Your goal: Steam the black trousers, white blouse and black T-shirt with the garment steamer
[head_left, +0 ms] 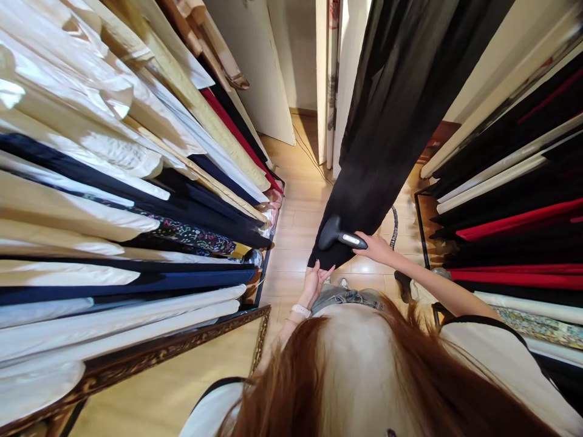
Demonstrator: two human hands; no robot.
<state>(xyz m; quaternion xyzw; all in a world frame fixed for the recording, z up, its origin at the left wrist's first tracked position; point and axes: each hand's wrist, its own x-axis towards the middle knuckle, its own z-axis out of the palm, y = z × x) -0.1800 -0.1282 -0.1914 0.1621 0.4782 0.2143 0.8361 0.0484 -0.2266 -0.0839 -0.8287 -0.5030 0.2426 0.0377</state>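
Observation:
A long black garment [387,139] hangs down the middle of the head view, its lower end pulled toward me. My left hand [314,280] pinches its bottom hem, thumb on top. My right hand [374,247] is wrapped round the handle of a black garment steamer [339,235]. The steamer's wide head lies against the cloth just above the hem, though I cannot tell how firmly it touches. From beneath the right hand a dark ribbed hose [395,224] runs down toward the floor.
Racks of hanging clothes line both sides, pale and dark garments [182,182] at left, black and red ones [514,243] at right. An ornate framed mirror [182,331] stands at lower left. A thin cable [310,155] crosses the wooden floor [296,224] near a white door [259,67].

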